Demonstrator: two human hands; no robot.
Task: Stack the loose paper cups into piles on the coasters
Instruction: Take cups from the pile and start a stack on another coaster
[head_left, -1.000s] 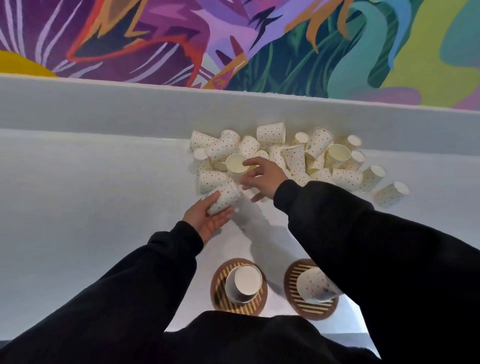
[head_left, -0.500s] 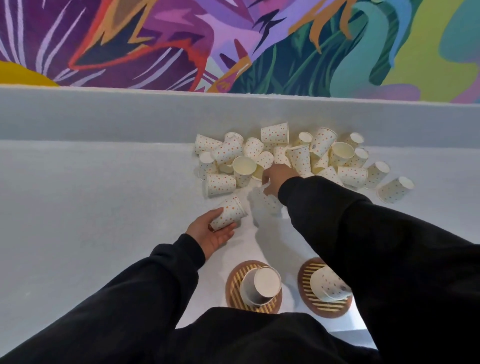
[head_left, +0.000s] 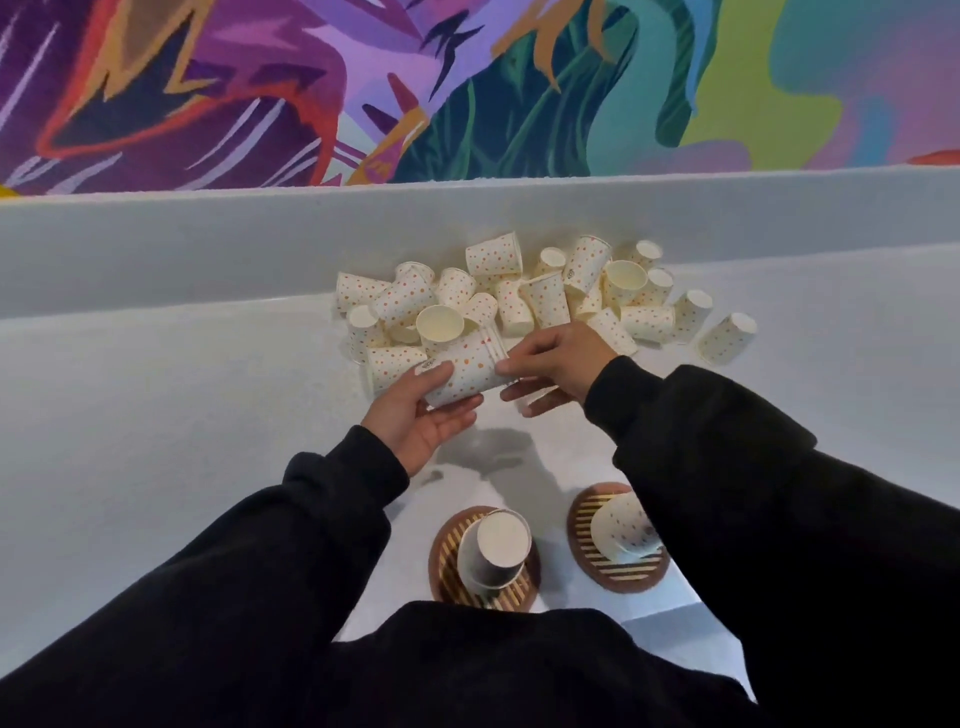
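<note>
Several loose white paper cups with orange dots lie in a heap (head_left: 545, 296) against the back ledge. My left hand (head_left: 421, 421) grips a dotted cup (head_left: 467, 371) lying sideways above the table. My right hand (head_left: 558, 364) meets that cup at its rim end with curled fingers; whether a second cup sits under them is hidden. Near me are two round striped coasters. The left coaster (head_left: 447, 571) carries an upside-down cup pile (head_left: 496, 545). The right coaster (head_left: 623, 577) carries another pile (head_left: 621, 525), partly hidden by my right sleeve.
A raised white ledge (head_left: 208, 244) runs along the back of the white table (head_left: 156, 415), with a colourful mural above it. One cup (head_left: 727, 338) lies apart at the heap's right end. My black sleeves cover the near edge.
My left hand lifted its cup up and right, toward the heap. My right hand drew back from the heap and came to that cup's rim end. The view tilted slightly.
</note>
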